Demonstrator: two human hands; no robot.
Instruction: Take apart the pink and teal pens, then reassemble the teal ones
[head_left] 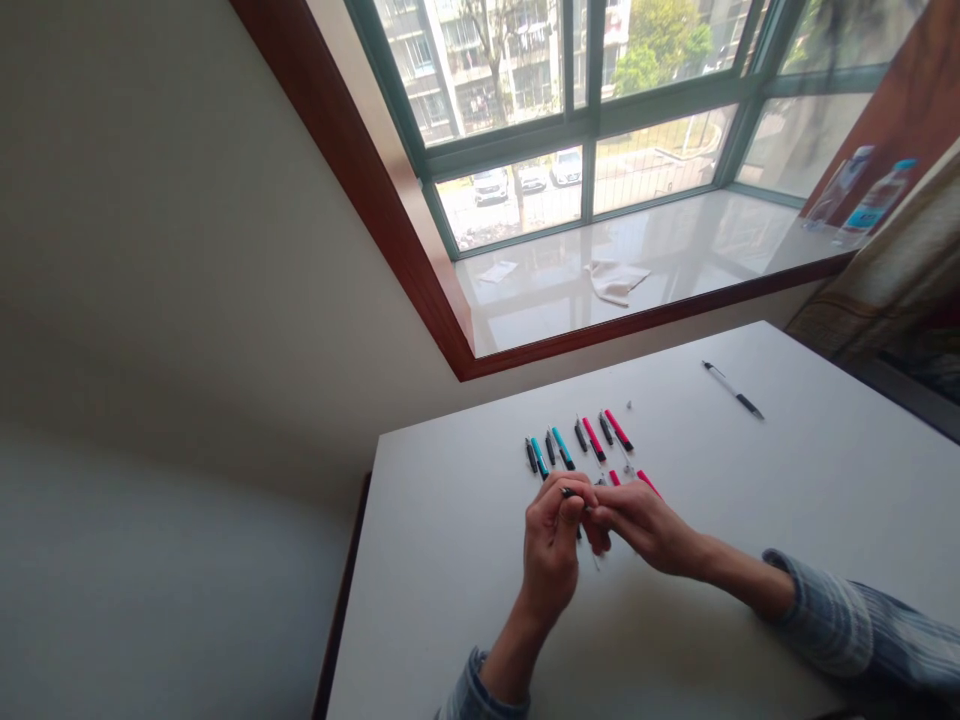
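While a pale wall [150, 250] fills the left side of the view and a green-framed window [510, 143] brightens the top, a white counter [750, 520] spreads below them. Over its near part, a person's 2 bare hands meet at the fingertips, the left hand [551, 550] upright with fingers curled, the right hand [656, 530] reaching across from the right. Well apart from them, toward the far right of the counter, lies a silver-and-black pen [733, 390]. Just beyond the hands, 4 coloured barrels lie in a row, 2 teal [562, 449] and 2 pink [594, 440], each with a slim black part [531, 456] beside it. Another 2 pink pieces [648, 483] show behind the right hand, partly covered. Smaller again is a dark piece [568, 492] gripped in the left hand, its end poking out by the thumb; the right fingers are bunched close beside it, though whether they hold anything cannot be told. The step in hand looks like close fingertip work on this piece, and the next move seems to call for a steady left grip and careful lining-up by the right. Smallest of all, a clear bit [629, 405] rests beyond the pink barrels.
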